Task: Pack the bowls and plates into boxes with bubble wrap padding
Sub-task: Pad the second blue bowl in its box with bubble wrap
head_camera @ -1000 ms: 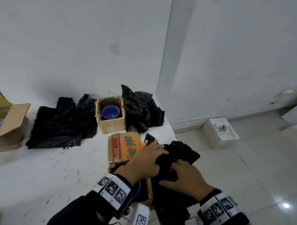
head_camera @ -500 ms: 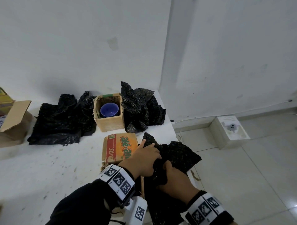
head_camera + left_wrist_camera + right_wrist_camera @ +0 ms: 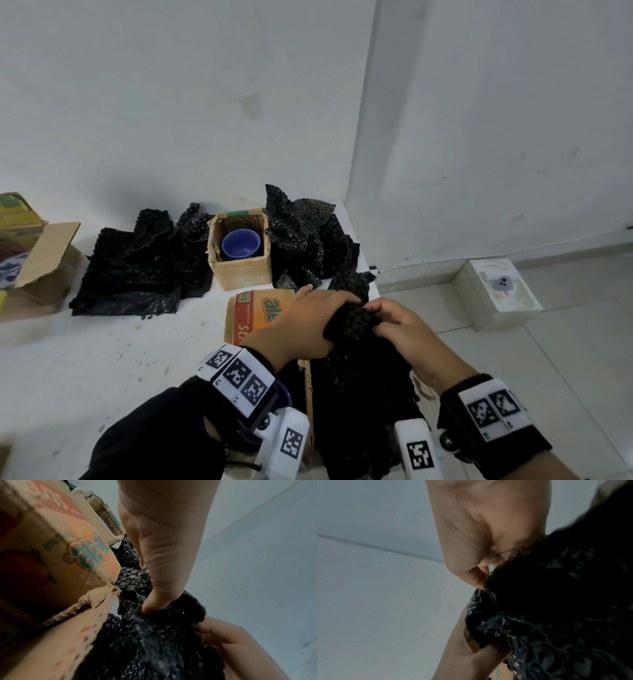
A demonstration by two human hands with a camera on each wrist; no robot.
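Observation:
A sheet of black bubble wrap [image 3: 352, 325] is bunched up above the near cardboard box [image 3: 257, 315], whose orange printed flap stands open. My left hand [image 3: 329, 308] grips the bunch from the left, and in the left wrist view its thumb [image 3: 157, 599] digs into the bubble wrap [image 3: 154, 642]. My right hand [image 3: 383, 315] pinches the same bunch from the right, its fingers curled into the bubble wrap [image 3: 556, 615]. The rest of the sheet hangs down over the box's right side. At the back, a blue bowl [image 3: 239, 244] sits in a small open carton [image 3: 239, 274].
Heaps of black bubble wrap lie at the back left [image 3: 137, 263] and back right [image 3: 308, 240]. An open carton [image 3: 44, 267] stands at the far left. The table edge [image 3: 373, 284] is just right of my hands. A white box [image 3: 496, 291] sits on the tiled floor.
My hands were spread on the bubble wrap over the near box. They have since drawn together, gathered the sheet into a bunch and lifted it.

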